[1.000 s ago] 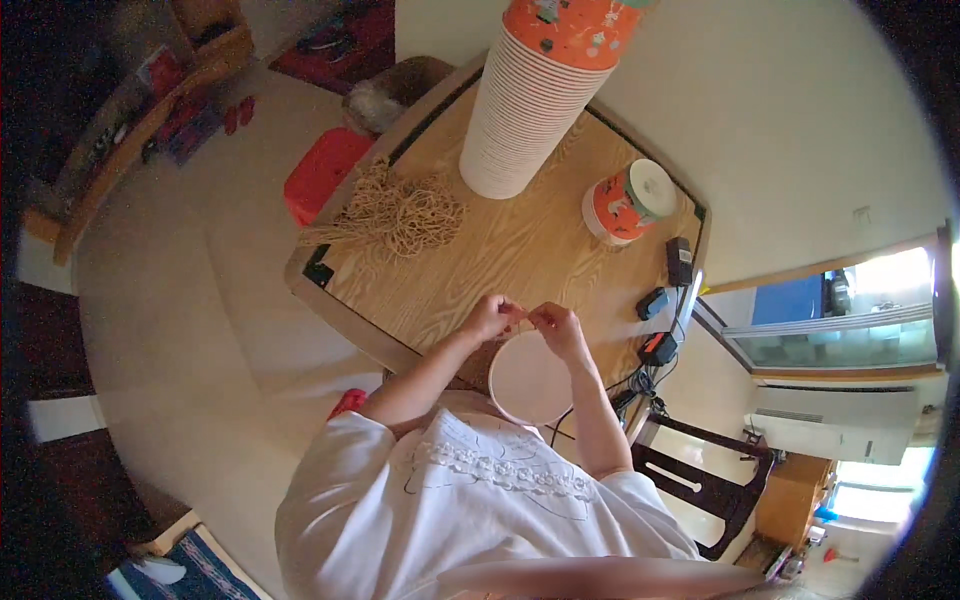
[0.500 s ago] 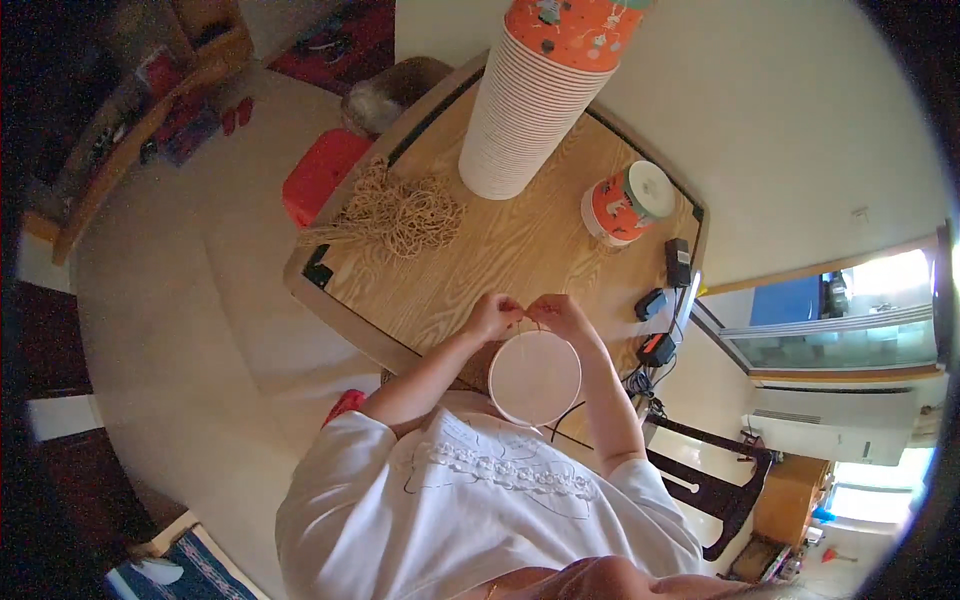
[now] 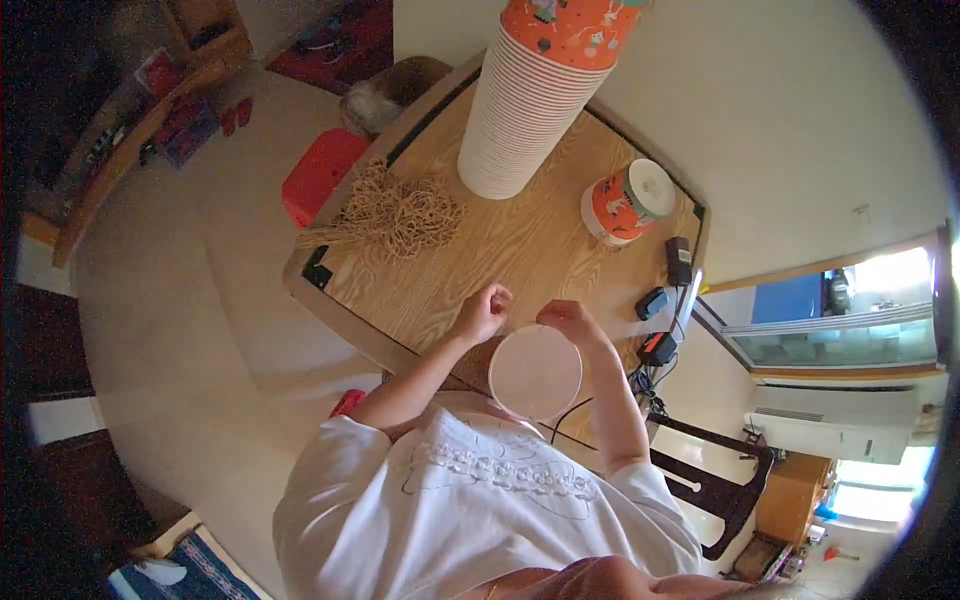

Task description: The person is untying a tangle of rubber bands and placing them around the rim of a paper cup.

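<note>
A round white paper bucket (image 3: 535, 375) stands at the near edge of the table, its pale opening turned up toward me. My left hand (image 3: 484, 314) is just beyond the rim on the left, raised a little, fingers curled together. Over the rim's far right side, my right hand (image 3: 570, 322) has its thumb and fingers pinched downward. Whatever is between the fingers of either hand is too small to make out. A tangled heap of thin brown cords (image 3: 400, 212) lies at the table's far left.
A tall leaning stack of nested white paper buckets (image 3: 530, 115), orange-patterned at the top, stands at the back. A short orange-and-green bucket stack (image 3: 625, 205) is at its right. Black power adapters (image 3: 678, 262) and cables line the right edge. A red bin (image 3: 322, 178) stands beside the table.
My hands were together at the bucket's far rim with a bit of brown cord between them. They have parted, the left moving up and left, the right slightly right.
</note>
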A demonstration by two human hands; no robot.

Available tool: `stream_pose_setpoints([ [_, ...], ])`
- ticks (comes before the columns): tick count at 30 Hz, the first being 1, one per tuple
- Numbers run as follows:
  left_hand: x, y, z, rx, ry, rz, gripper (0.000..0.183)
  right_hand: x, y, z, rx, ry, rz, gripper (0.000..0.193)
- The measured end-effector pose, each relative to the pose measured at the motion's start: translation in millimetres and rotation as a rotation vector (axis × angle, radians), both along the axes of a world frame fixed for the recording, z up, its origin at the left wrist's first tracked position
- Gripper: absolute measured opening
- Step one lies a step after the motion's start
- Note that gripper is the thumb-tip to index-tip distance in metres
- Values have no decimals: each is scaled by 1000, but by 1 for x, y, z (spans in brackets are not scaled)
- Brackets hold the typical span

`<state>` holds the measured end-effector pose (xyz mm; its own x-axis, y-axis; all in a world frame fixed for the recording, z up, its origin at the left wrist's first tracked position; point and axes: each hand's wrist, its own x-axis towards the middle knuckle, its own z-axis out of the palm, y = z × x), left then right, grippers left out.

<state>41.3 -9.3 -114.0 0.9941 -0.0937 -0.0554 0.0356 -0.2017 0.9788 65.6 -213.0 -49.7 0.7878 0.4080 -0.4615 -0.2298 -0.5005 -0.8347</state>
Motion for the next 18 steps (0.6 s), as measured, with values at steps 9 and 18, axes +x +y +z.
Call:
stream_pose_setpoints([
  [9, 7, -6, 0, 97, 146, -232, 8, -26, -7, 1, -7, -89, -75, 14],
  [18, 17, -22, -44, -398, 417, -256, 12, -38, 10, 16, -93, -371, 32, 14],
])
